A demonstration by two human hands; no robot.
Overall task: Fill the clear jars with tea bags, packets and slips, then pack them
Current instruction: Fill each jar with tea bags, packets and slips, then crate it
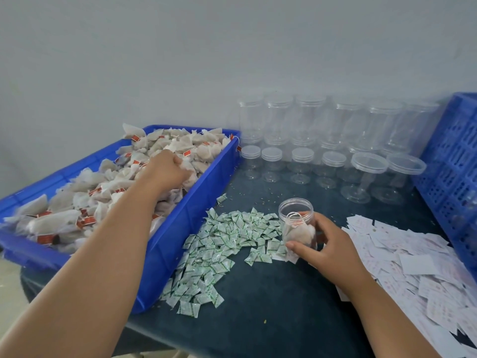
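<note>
Clear jar [296, 223], upright, lidless, right hand [327, 244] fingers curled round it; lies right of and nearer than left hand [169, 167] fingers, closed on tea bags [201, 143] in blue tray [180, 228].

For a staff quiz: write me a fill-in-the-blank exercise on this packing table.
1. The left hand grips ____ in the blue tray.
2. The right hand holds a lidless clear ____.
3. The slips lie to the ____ of the packets.
Missing words: tea bags; jar; right.
</note>
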